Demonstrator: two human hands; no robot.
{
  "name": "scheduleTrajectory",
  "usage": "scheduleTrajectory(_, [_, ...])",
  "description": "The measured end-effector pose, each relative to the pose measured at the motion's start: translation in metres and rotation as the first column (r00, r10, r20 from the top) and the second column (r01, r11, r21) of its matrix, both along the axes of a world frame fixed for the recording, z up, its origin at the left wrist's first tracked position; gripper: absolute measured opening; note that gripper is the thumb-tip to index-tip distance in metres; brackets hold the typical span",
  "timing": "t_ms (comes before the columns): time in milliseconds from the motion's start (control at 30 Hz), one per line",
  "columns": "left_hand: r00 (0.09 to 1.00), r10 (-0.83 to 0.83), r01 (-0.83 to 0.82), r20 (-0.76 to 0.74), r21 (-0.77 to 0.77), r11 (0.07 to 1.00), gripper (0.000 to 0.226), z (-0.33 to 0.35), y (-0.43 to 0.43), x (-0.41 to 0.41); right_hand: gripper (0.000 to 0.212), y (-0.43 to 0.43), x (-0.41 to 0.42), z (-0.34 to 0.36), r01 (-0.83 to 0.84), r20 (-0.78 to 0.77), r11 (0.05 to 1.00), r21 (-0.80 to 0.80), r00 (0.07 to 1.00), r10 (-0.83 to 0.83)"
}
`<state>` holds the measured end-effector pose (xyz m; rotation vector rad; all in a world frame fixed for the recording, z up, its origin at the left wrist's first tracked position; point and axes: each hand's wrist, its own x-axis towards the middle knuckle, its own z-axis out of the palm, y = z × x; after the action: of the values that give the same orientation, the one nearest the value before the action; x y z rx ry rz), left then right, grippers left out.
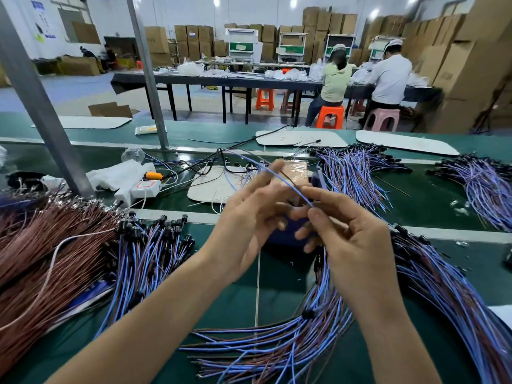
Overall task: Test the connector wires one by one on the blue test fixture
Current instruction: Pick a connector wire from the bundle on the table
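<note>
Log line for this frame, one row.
right hand: pinches blue wire | left hand: at wire, grip unclear | blue test fixture: behind hands

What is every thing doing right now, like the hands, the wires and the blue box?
Right hand, pinching one blue wire.
Left hand, raised beside that wire; hold blurred, cannot tell.
Blue box, on the table, mostly hidden behind the hands.
Blue wire bundle, lying loose on the table.
Brown wire pile, lying untouched.
Orange plug, sitting on the white power strip.
</note>
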<state>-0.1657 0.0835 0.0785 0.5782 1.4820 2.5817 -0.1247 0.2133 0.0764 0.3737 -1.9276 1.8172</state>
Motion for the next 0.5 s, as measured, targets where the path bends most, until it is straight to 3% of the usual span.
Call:
scheduleTrajectory(33, [0.996, 0.088, -0.088, -0.028, 0.030, 0.996, 0.049, 0.003, 0.004, -0.001, 0.028, 0.003, -0.001, 0.003, 0.105, -0.098, 0.981, 0.162, 0.991, -0.090])
scheduleTrajectory(100, [0.961, 0.250, -0.240, -0.119, 0.095, 0.966, 0.055, 0.007, 0.010, -0.003, 0.021, 0.007, -0.003, 0.006, 0.352, -0.348, 0.852, 0.388, 0.912, -0.218])
scheduleTrajectory(167, [0.930, 0.311, -0.281, -0.196, 0.164, 0.945, 0.058, 0.008, 0.012, -0.003, 0.018, 0.009, -0.007, 0.003, 0.465, -0.493, 0.769, 0.438, 0.840, -0.227])
scheduleTrajectory(233, [0.907, 0.351, -0.311, -0.235, 0.191, 0.931, 0.060, 0.003, 0.012, -0.001, 0.017, 0.014, -0.012, -0.008, 0.483, -0.537, 0.749, 0.454, 0.819, -0.202])
scheduleTrajectory(300, [0.850, 0.447, -0.422, -0.279, 0.148, 0.894, 0.067, -0.008, 0.010, 0.002, 0.016, 0.019, -0.015, -0.025, 0.454, -0.491, 0.750, 0.481, 0.848, -0.199])
scheduleTrajectory(367, [0.808, 0.503, -0.509, -0.307, 0.065, 0.858, 0.073, -0.024, 0.009, 0.005, 0.017, 0.020, -0.012, -0.048, 0.391, -0.340, 0.744, 0.542, 0.912, -0.231])
scheduleTrajectory(433, [0.813, 0.486, -0.524, -0.321, -0.041, 0.851, 0.079, -0.040, 0.008, 0.008, 0.019, 0.015, -0.005, -0.068, 0.256, -0.123, 0.758, 0.601, 0.966, -0.228])
scheduleTrajectory(500, [0.837, 0.416, -0.496, -0.356, -0.171, 0.851, 0.084, -0.053, 0.008, 0.011, 0.024, 0.007, 0.001, -0.079, 0.165, 0.023, 0.815, 0.555, 0.977, -0.214])
